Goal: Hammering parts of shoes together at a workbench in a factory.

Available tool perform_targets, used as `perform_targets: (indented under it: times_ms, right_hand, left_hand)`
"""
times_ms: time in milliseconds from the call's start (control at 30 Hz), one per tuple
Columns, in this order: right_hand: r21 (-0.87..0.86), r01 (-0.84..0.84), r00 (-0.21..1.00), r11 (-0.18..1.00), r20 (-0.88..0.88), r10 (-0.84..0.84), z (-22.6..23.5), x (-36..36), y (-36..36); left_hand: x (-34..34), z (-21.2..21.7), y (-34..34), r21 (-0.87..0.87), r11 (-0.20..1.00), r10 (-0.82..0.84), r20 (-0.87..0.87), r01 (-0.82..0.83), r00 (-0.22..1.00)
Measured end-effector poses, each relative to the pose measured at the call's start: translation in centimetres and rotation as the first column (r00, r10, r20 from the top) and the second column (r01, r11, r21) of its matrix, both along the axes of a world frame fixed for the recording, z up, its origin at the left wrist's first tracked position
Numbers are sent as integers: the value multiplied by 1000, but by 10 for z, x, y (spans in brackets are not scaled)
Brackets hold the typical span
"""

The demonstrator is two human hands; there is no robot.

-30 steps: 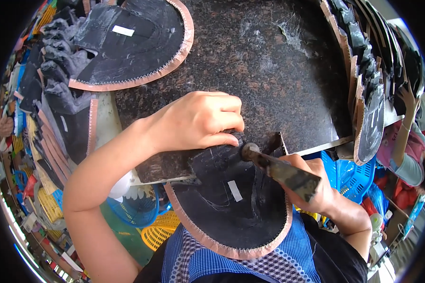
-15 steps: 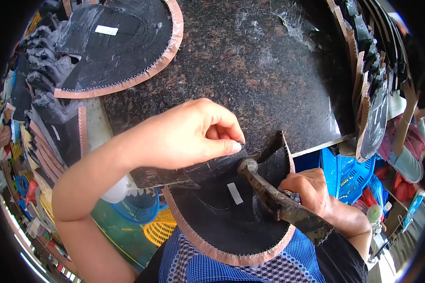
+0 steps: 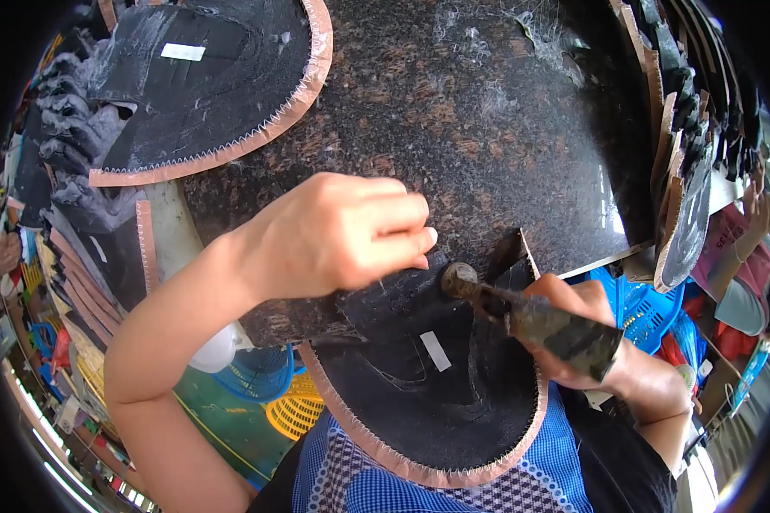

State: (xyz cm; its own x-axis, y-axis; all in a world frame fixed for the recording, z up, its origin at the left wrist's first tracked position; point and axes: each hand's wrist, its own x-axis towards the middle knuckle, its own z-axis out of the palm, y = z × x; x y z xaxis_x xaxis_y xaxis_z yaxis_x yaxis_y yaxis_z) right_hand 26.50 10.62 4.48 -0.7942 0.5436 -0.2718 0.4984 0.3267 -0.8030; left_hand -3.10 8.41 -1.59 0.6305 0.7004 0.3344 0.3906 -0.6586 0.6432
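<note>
In my right hand (image 3: 577, 329) is a shoemaker's hammer (image 3: 539, 325), its round face over the upper part of a black shoe-upper piece (image 3: 402, 410) and its broad dark end pointing toward me. The hand's grip is partly hidden behind the hammer. The curved piece has a zigzag-stitched pinkish-tan border and a small white label (image 3: 435, 351). It lies across the table's near edge and hangs toward my lap. My left hand (image 3: 351, 235) is closed, fingers curled, just above the piece's upper edge; whatever its fingertips hold is hidden.
A speckled dark stone tabletop (image 3: 453, 145) extends ahead. Another black upper piece (image 3: 205, 94) lies at the far left, beside overlapping pieces. More pieces (image 3: 680, 205) hang in a row at the right. Blue baskets (image 3: 650, 312) and a yellow basket (image 3: 298, 406) stand below. Another person's arm shows far right.
My left hand has shifted slightly left and its fingers have curled in more. The hammer has swung, with its broad end turned higher and its face slightly right.
</note>
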Motion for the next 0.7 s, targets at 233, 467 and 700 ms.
perform_targets:
  times_ms: [233, 467, 700]
  right_hand:
    - [129, -183, 982, 975, 68, 175, 14, -22, 25]
    - [109, -155, 983, 982, -80, 164, -15, -7, 22]
    - [139, -133, 991, 981, -9, 136, 1, -19, 32]
  left_hand:
    - [5, 8, -20, 217, 976, 15, -154, 19, 988]
    - [-1, 4, -17, -152, 970, 201, 63, -190, 977]
    - [9, 4, -29, -118, 958, 268, 58, -260, 962]
